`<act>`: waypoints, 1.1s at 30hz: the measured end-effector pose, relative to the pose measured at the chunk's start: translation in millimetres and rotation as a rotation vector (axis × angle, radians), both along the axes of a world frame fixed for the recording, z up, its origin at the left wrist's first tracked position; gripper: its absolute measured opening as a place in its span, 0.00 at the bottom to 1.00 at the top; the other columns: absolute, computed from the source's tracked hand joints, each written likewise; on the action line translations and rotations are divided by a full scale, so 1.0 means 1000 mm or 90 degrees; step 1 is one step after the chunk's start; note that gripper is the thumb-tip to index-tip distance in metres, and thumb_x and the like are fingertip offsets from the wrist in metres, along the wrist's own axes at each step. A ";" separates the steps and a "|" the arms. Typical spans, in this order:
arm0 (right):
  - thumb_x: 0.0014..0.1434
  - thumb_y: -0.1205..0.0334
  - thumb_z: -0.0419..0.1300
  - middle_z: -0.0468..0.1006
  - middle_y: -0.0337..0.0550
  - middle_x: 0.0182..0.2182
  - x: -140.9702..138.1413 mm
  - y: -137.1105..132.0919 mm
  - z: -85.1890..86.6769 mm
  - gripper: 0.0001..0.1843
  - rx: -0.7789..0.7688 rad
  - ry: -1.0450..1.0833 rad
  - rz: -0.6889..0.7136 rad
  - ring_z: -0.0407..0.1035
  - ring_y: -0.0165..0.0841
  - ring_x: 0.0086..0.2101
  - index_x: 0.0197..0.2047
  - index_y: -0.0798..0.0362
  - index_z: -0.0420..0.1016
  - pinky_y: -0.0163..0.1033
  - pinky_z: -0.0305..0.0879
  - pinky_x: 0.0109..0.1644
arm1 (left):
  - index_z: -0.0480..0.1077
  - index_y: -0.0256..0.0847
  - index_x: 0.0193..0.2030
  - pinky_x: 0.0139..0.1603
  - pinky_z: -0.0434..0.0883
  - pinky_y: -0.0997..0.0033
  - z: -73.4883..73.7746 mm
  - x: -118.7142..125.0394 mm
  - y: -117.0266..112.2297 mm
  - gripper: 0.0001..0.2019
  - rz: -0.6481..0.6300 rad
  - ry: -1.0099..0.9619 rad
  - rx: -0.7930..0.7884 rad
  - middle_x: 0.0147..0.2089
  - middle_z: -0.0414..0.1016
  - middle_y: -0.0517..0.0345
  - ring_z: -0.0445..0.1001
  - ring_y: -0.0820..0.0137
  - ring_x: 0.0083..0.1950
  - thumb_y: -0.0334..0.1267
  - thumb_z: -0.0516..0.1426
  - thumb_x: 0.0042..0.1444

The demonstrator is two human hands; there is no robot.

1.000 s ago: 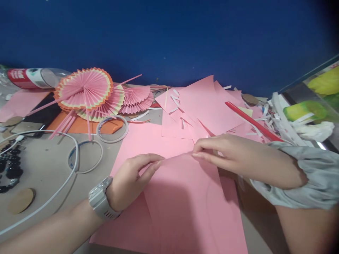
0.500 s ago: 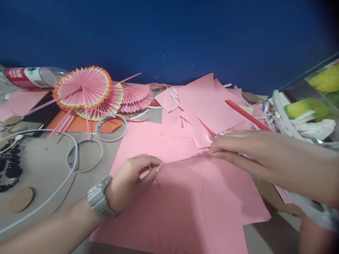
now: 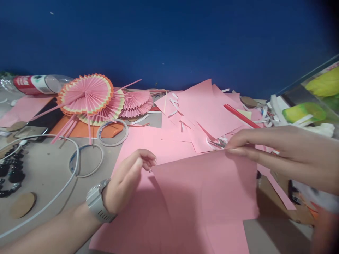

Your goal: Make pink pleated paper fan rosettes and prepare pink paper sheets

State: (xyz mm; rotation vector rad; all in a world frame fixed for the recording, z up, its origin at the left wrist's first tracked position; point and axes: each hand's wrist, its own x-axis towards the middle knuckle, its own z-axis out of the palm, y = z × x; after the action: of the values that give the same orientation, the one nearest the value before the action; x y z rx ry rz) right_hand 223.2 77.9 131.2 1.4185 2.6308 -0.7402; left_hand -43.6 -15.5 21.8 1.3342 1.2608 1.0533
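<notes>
A pink paper sheet is lifted off the table in front of me. My right hand pinches its upper right edge between thumb and fingers. My left hand, with a grey watch on the wrist, hovers at the sheet's upper left corner with fingers loosely curled and apart, not gripping it. A larger pink sheet lies flat underneath on the table.
Pleated pink paper fans lie at the back left beside a plastic bottle. Tape rings, a white cable, black beads, loose pink sheets, a red stick and paper scraps surround the work spot.
My right hand has slid rightward along the sheet's top edge, drawing the sheet to the right. My left hand has let go of the left corner and opened slightly.
</notes>
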 end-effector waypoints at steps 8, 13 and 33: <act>0.60 0.42 0.43 0.69 0.39 0.27 -0.007 0.013 -0.010 0.24 -0.250 0.172 -0.002 0.64 0.31 0.28 0.32 0.51 0.69 0.36 0.59 0.33 | 0.72 0.41 0.36 0.36 0.67 0.76 0.004 0.004 0.002 0.11 -0.169 0.264 -0.024 0.36 0.75 0.60 0.71 0.71 0.35 0.41 0.50 0.60; 0.61 0.43 0.43 0.73 0.43 0.42 -0.009 0.014 -0.015 0.23 -0.394 0.152 0.056 0.66 0.36 0.44 0.43 0.49 0.71 0.38 0.61 0.47 | 0.71 0.43 0.37 0.40 0.67 0.72 -0.002 0.002 -0.001 0.08 -0.154 0.278 0.064 0.34 0.74 0.59 0.71 0.70 0.37 0.34 0.51 0.58; 0.39 0.37 0.63 0.73 0.38 0.36 -0.028 -0.013 -0.013 0.28 -0.146 -0.055 0.049 0.68 0.38 0.33 0.41 0.42 0.68 0.36 0.60 0.27 | 0.70 0.39 0.35 0.34 0.68 0.75 0.004 0.002 0.001 0.06 -0.101 0.157 -0.078 0.36 0.76 0.59 0.73 0.70 0.36 0.31 0.55 0.49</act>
State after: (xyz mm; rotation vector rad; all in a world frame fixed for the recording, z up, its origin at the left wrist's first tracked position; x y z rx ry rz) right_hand 195.0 65.4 117.9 1.2523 2.4289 -0.9142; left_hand -41.7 -14.4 26.2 1.4749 1.3507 0.7055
